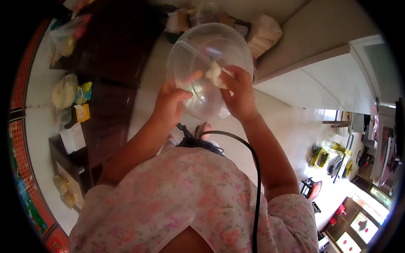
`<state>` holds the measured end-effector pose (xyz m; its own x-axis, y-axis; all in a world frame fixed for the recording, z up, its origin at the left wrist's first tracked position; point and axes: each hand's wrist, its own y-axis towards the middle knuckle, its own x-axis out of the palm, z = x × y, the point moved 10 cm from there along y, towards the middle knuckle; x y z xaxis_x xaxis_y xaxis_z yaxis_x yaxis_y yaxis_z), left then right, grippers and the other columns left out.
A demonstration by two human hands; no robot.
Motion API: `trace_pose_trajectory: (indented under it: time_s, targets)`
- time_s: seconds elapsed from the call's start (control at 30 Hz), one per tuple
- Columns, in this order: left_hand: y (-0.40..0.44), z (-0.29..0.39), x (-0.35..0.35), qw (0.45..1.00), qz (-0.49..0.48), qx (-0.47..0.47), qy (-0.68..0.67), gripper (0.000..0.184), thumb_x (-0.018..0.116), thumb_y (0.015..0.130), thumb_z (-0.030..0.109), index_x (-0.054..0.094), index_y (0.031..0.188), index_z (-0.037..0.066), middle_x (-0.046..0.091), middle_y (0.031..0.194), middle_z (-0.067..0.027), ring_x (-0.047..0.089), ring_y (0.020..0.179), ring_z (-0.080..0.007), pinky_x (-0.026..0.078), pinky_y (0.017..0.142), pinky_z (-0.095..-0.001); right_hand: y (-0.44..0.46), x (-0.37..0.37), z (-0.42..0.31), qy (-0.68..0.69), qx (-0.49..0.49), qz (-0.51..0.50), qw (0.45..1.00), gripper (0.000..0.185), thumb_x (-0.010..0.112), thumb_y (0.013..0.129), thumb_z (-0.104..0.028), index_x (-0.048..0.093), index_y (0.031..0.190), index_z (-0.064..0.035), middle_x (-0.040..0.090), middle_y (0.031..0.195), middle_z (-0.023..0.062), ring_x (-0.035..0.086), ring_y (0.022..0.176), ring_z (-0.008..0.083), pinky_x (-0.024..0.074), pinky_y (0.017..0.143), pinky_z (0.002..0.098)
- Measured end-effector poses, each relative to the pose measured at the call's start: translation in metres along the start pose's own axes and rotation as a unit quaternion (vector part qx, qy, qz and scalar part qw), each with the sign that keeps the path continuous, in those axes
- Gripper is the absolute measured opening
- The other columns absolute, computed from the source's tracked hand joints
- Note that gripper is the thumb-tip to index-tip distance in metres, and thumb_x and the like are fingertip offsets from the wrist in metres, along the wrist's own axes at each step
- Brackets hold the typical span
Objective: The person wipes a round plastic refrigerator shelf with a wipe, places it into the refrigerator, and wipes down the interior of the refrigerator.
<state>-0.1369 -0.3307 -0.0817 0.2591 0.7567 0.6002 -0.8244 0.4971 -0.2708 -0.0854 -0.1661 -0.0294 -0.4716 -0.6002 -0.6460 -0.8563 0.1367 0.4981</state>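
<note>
A large, round, clear plastic bowl is held up in front of me, above the floor. My left hand grips its near left side, with the thumb on the near face and a finger showing blurred through the plastic. In my right hand a crumpled whitish cloth or tissue is pinched between the fingers, over the bowl's inside. Whether the cloth touches the plastic, I cannot tell. A dark cable runs down in front of my body.
Dark wooden furniture stands on the left, with a yellow packet and a plastic bag nearby. White wrapped bundles lie beyond the bowl. A white cabinet stands on the right. My bare foot is below.
</note>
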Motion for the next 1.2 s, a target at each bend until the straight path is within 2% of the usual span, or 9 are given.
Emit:
trace_pose_trajectory:
  time_s: [0.1, 0.47, 0.7, 0.77, 0.9, 0.97, 1.03, 1.17, 1.2]
  targets:
    - [-0.004, -0.008, -0.002, 0.998, -0.041, -0.002, 0.041, 0.053, 0.053, 0.071, -0.002, 0.051, 0.124, -0.007, 0.057, 0.125, -0.0166, 0.060, 0.106, -0.0240, 0.045, 0.094, -0.0345, -0.015, 0.000, 0.040, 0.012, 0.040, 0.044, 0.998, 0.032, 0.063, 0.069, 0.005, 0.067, 0.098, -0.0079, 0.060, 0.104, 0.0113, 0.060, 0.087, 0.0314, 0.0513, 0.076, 0.0372]
    - [0.002, 0.010, 0.006, 1.000, 0.000, 0.009, 0.028, 0.048, 0.055, 0.074, -0.003, 0.051, 0.122, -0.007, 0.054, 0.128, -0.0171, 0.061, 0.107, -0.0254, 0.049, 0.089, -0.0342, 0.042, 0.003, -0.022, 0.063, -0.026, 0.147, 0.987, 0.035, 0.061, 0.067, 0.007, 0.067, 0.098, -0.0075, 0.060, 0.104, 0.0085, 0.056, 0.093, 0.0301, 0.0484, 0.080, 0.0373]
    - [-0.004, -0.018, -0.001, 0.998, -0.016, -0.055, -0.003, 0.020, 0.055, 0.074, -0.006, 0.061, 0.093, -0.004, 0.058, 0.124, -0.0203, 0.066, 0.098, -0.0289, 0.054, 0.083, -0.0348, 0.051, 0.011, -0.052, 0.059, -0.158, 0.048, 0.985, 0.033, 0.060, 0.067, 0.002, 0.068, 0.098, -0.0082, 0.061, 0.103, 0.0068, 0.057, 0.095, 0.0300, 0.0499, 0.080, 0.0368]
    - [-0.005, -0.019, 0.002, 0.998, -0.023, -0.059, -0.031, 0.021, 0.055, 0.074, -0.006, 0.061, 0.094, -0.004, 0.060, 0.120, -0.0192, 0.066, 0.096, -0.0281, 0.054, 0.082, -0.0343, 0.063, 0.011, 0.002, 0.032, 0.012, 0.077, 0.996, 0.035, 0.061, 0.067, 0.001, 0.068, 0.100, -0.0108, 0.063, 0.099, 0.0086, 0.059, 0.094, 0.0309, 0.0512, 0.077, 0.0385]
    - [0.002, -0.021, -0.003, 0.994, -0.019, -0.098, 0.052, 0.030, 0.058, 0.075, -0.005, 0.057, 0.105, -0.002, 0.061, 0.115, -0.0133, 0.064, 0.098, -0.0252, 0.052, 0.085, -0.0319, 0.052, 0.024, -0.024, 0.136, 0.022, 0.013, 0.990, 0.038, 0.060, 0.068, 0.005, 0.069, 0.100, -0.0122, 0.060, 0.103, 0.0114, 0.058, 0.096, 0.0306, 0.0505, 0.078, 0.0385]
    - [0.000, -0.017, -0.011, 0.994, -0.001, -0.083, 0.070, 0.033, 0.059, 0.076, -0.004, 0.056, 0.109, -0.001, 0.061, 0.113, -0.0107, 0.063, 0.099, -0.0232, 0.052, 0.085, -0.0307, 0.021, 0.036, -0.072, 0.148, -0.117, -0.024, 0.982, 0.038, 0.063, 0.067, 0.002, 0.069, 0.102, -0.0121, 0.059, 0.106, 0.0098, 0.057, 0.094, 0.0302, 0.0491, 0.083, 0.0381]
    - [-0.003, 0.006, -0.018, 0.945, 0.038, 0.001, 0.324, 0.037, 0.061, 0.078, -0.003, 0.055, 0.114, 0.003, 0.060, 0.113, -0.0083, 0.060, 0.103, -0.0189, 0.050, 0.086, -0.0295, 0.016, 0.034, -0.076, 0.215, -0.093, -0.072, 0.970, 0.038, 0.065, 0.066, 0.000, 0.069, 0.102, -0.0130, 0.059, 0.106, 0.0078, 0.056, 0.096, 0.0290, 0.0493, 0.082, 0.0372]
    - [0.004, -0.019, -0.020, 0.904, 0.011, -0.028, 0.427, 0.038, 0.061, 0.082, -0.001, 0.053, 0.118, 0.005, 0.059, 0.111, -0.0039, 0.058, 0.104, -0.0150, 0.048, 0.088, -0.0307, 0.035, 0.012, -0.107, 0.124, -0.181, -0.057, 0.974, 0.034, 0.065, 0.067, -0.003, 0.070, 0.099, -0.0145, 0.060, 0.105, 0.0068, 0.056, 0.095, 0.0270, 0.0499, 0.080, 0.0358]
    - [-0.002, -0.001, 0.009, 0.851, -0.036, 0.129, 0.508, 0.031, 0.063, 0.081, 0.005, 0.057, 0.112, 0.003, 0.062, 0.101, -0.0029, 0.059, 0.092, -0.0141, 0.049, 0.081, -0.0307, 0.043, 0.012, -0.104, 0.034, -0.195, -0.046, 0.979, 0.032, 0.063, 0.068, -0.003, 0.070, 0.097, -0.0151, 0.060, 0.104, 0.0066, 0.056, 0.093, 0.0262, 0.0499, 0.079, 0.0348]
